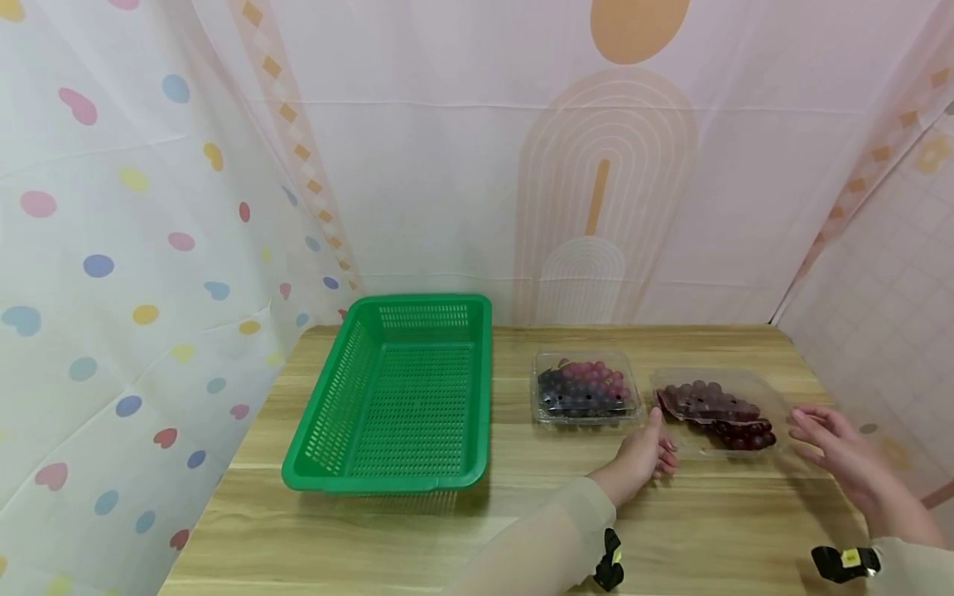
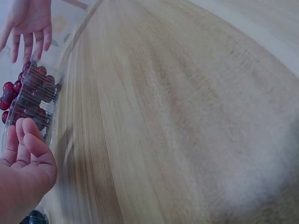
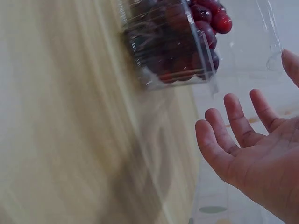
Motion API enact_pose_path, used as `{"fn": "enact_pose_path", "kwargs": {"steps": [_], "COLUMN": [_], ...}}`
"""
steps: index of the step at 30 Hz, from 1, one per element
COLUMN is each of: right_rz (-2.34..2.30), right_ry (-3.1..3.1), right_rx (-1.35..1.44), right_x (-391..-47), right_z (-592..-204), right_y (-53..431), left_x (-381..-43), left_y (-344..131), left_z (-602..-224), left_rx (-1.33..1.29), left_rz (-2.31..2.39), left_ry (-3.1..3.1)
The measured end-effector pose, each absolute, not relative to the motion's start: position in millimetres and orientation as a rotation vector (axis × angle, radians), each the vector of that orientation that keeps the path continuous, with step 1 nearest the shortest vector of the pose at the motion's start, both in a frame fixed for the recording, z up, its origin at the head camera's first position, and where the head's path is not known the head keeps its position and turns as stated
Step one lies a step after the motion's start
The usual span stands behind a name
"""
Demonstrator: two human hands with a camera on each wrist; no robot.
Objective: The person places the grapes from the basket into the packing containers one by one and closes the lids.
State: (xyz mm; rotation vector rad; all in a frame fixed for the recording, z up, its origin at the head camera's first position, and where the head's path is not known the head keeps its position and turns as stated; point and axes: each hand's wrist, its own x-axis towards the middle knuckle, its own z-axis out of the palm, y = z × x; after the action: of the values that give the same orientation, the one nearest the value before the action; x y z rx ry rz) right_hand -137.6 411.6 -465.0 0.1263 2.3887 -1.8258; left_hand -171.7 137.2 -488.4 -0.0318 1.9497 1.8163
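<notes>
On the right of the table, a clear plastic box (image 1: 719, 410) of dark red grapes (image 1: 741, 434) stands between my two hands. Its clear lid (image 3: 261, 28) appears raised, with grapes showing above the rim in the right wrist view. My left hand (image 1: 643, 459) is at the box's left side, fingers loosely bent and holding nothing; whether they touch the plastic I cannot tell. On the other side, my right hand (image 1: 838, 451) has spread fingers apart from the box wall. Its thumb (image 3: 292, 65) lies close to the lid's edge; contact is unclear.
A second clear box (image 1: 585, 389) of red and dark grapes, its lid down, stands left of the first. Farther left is a green plastic basket (image 1: 387, 484) with slotted sides. Patterned curtains (image 1: 417, 182) hang behind and beside the wooden table (image 1: 514, 530).
</notes>
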Motion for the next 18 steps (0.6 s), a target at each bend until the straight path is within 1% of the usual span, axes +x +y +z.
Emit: {"fn": "enact_pose_path", "kwargs": {"steps": [4,13,18], "right_rz": [-1.844,-1.415,-1.315], "right_ry": [2.356,2.372,2.348], "right_rx": [0.129,0.289,0.293], "right_x": [-133.5,-134.0,-135.9], "right_z": [-468.2,-464.2,-463.5], "right_y": [412.1,410.7,411.3], "left_x": [-171.8,-171.5,-170.9], "left_y": [136.2,134.9,134.3], "left_z": [-487.8,-488.3,-488.7], "left_rx": [-0.015,0.016,0.041], "left_rz": [1.793,1.792,1.779], "left_ry": [1.962,1.972,1.992]}}
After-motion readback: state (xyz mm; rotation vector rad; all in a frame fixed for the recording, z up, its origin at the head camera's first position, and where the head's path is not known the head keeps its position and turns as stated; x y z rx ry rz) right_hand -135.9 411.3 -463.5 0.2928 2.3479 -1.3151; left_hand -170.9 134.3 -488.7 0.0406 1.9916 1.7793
